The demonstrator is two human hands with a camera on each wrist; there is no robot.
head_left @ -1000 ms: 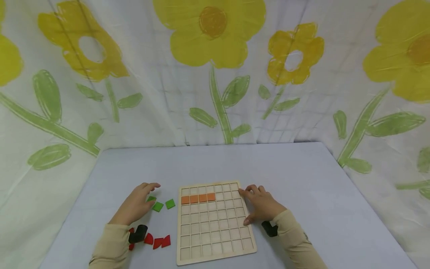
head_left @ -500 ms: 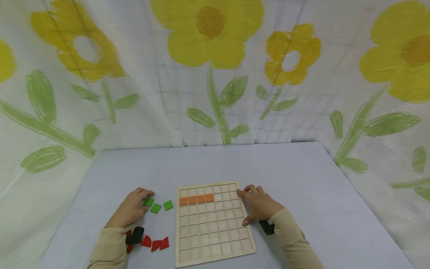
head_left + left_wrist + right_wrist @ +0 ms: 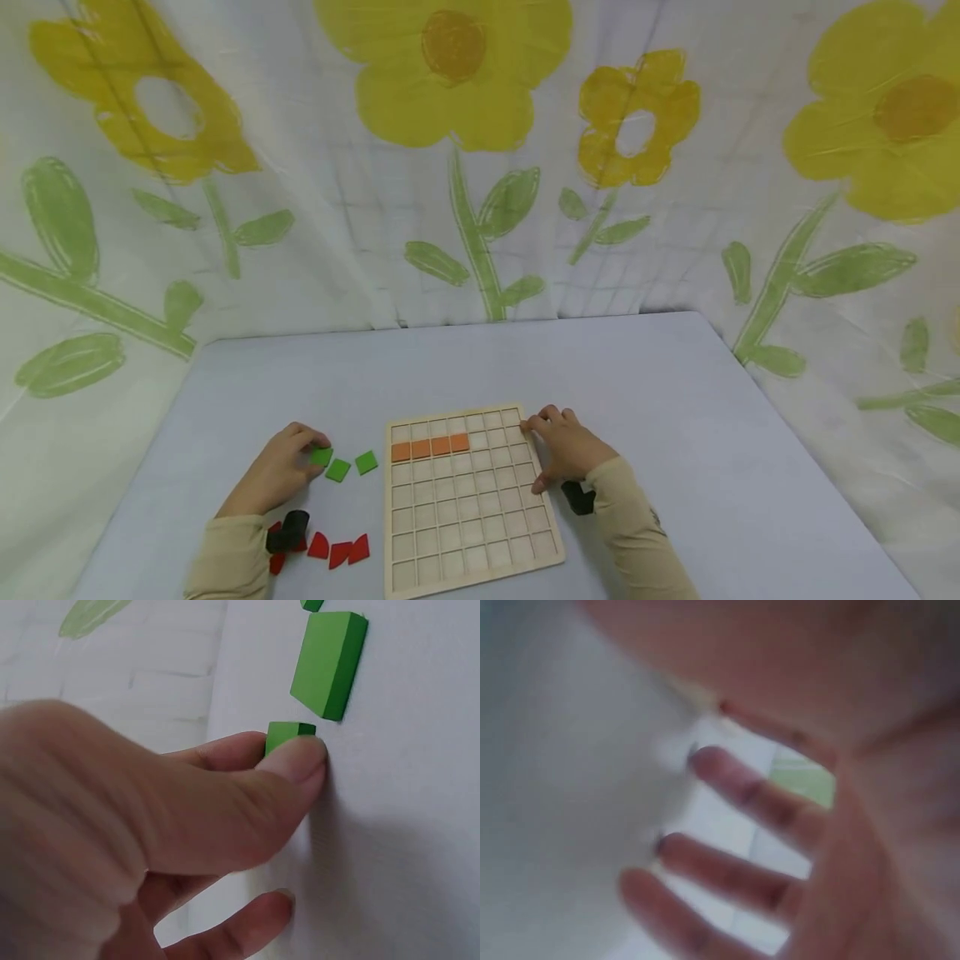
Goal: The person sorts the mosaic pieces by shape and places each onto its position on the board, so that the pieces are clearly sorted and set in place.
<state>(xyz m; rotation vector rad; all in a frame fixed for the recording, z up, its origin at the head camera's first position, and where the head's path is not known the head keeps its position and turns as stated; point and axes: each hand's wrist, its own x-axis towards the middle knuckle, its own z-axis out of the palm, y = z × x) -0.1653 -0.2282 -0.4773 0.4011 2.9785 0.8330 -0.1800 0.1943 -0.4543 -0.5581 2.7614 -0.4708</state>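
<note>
Between thumb and forefinger my left hand [image 3: 272, 468] pinches a green square tile [image 3: 283, 735], low over the table. Another green tile [image 3: 338, 470] lies just right of it, with a third green tile [image 3: 367, 462] beyond. A wooden grid board [image 3: 472, 510] lies flat in the middle. Along its second row from the far side sit several orange square tiles [image 3: 421, 449], starting at the left. My right hand [image 3: 572, 450] rests at the board's right edge, its thumb and forefinger spread apart and touching the rim. In the right wrist view, its other fingers [image 3: 727, 874] are loosely extended.
Several red pieces [image 3: 340, 554], some with curved edges, lie near the left wrist, partly hidden by a black wrist camera [image 3: 288, 532]. The white table [image 3: 720, 467] reaches back to a curtain [image 3: 330, 275] printed with yellow flowers.
My left hand has come down and closed its thumb and forefinger on the leftmost green tile. The right hand stays at the board's edge. The whole head view has shifted slightly.
</note>
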